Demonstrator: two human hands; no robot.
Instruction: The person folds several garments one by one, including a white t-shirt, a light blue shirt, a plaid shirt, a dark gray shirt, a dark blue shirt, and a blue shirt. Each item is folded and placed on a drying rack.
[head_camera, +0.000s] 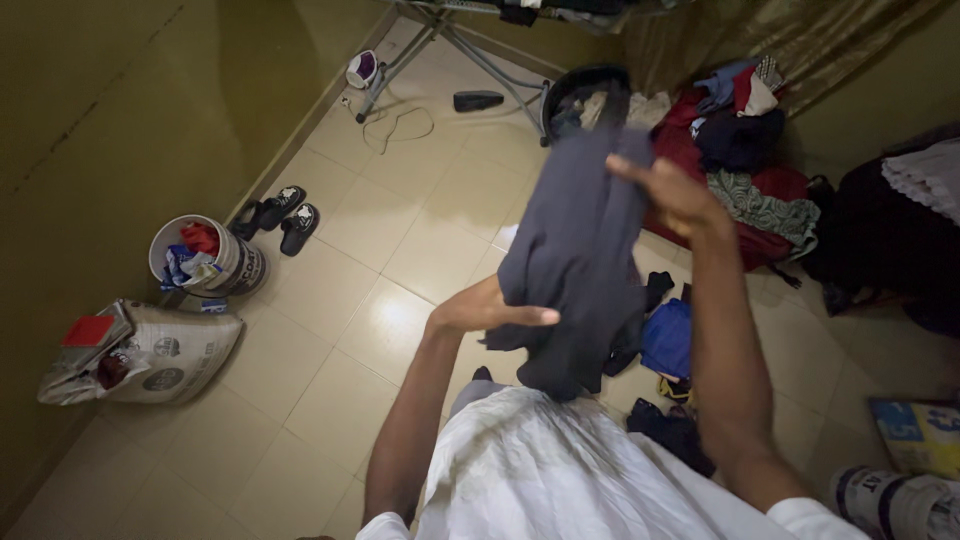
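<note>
A dark grey garment hangs in front of me, held up over the tiled floor. My right hand grips its upper edge at the right. My left hand presses flat against its lower left part, fingers pointing right under the cloth. The garment droops down to my white shirt. More clothes lie below it on the floor, among them a blue piece and a black one.
A heap of clothes on red cloth lies at the back right. An ironing board's legs, an iron and a cord lie at the back. Black sandals, a bucket and a white sack line the left wall.
</note>
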